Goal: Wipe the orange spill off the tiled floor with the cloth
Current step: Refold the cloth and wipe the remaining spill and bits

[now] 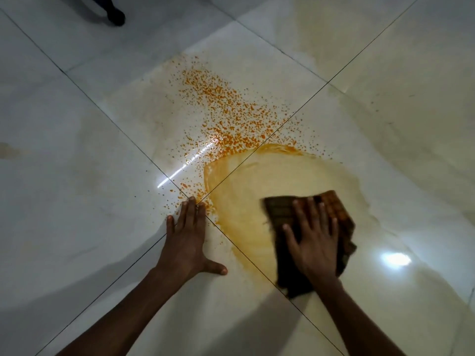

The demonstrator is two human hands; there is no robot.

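Note:
Orange droplets of the spill (226, 116) lie scattered over the pale tiled floor (77, 176), running from upper centre down to where four tiles meet. Below them spreads a smeared yellowish-orange patch (270, 176) with a darker orange rim. A dark brown cloth (282, 209), stained orange at its far corner, lies flat on the smear. My right hand (314, 242) presses flat on the cloth with fingers spread. My left hand (187, 237) rests flat on the bare floor at the tile joint, fingers apart, its fingertips touching the nearest droplets.
A dark foot or furniture leg (115, 15) stands at the top left. Dark grout lines cross near my left hand. Bright light reflections glare on the tiles at the centre (185, 168) and at the right (395, 259). A faint stain marks the far left tile (7, 150).

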